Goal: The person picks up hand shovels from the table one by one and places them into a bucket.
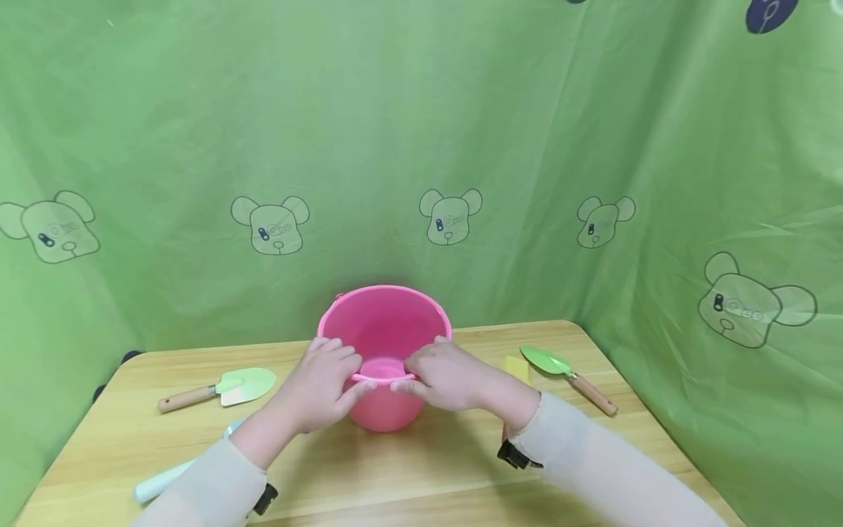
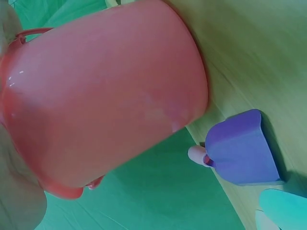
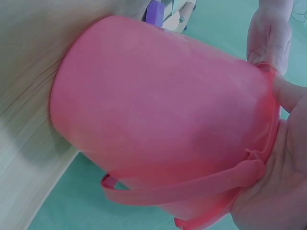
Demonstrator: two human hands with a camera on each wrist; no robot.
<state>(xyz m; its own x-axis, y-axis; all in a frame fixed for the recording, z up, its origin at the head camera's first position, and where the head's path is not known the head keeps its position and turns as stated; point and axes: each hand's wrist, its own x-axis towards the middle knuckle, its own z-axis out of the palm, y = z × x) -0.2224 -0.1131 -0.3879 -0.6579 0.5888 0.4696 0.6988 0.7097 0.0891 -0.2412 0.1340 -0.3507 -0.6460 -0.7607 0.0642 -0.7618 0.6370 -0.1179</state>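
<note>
From where I stand, the table (image 1: 395, 494) has a trowel (image 1: 227, 389) lying toward its far left corner, pale green blade pointing inward and wooden handle toward the left edge. Nearer the front left corner is a light blue tool (image 1: 161, 481), partly hidden by the person's left sleeve (image 1: 211, 483). A purple scoop (image 2: 242, 148) shows in the left wrist view, lying by one edge of the table, just beside the bucket.

Then the left hand (image 1: 323, 384) — its fingers curled over the near rim of the pink bucket (image 1: 385, 410), thumb along the outside. The bucket is around the middle of the table, between the left and right edges, its mouth facing up and toward the person. Most of it lies below and beyond the grip; whether its base sits flat I cannot tell. The right hand (image 1: 448, 375) pinches the same near rim, thumb outside, with a short bare stretch of rim between the two thumbs. The bucket's handle (image 3: 182, 191) hangs down its side.

Past the right wrist, something yellow (image 1: 516, 368) peeks out — and toward the far right corner lies a green trowel (image 1: 560, 367), handle angled toward the right edge.
</note>
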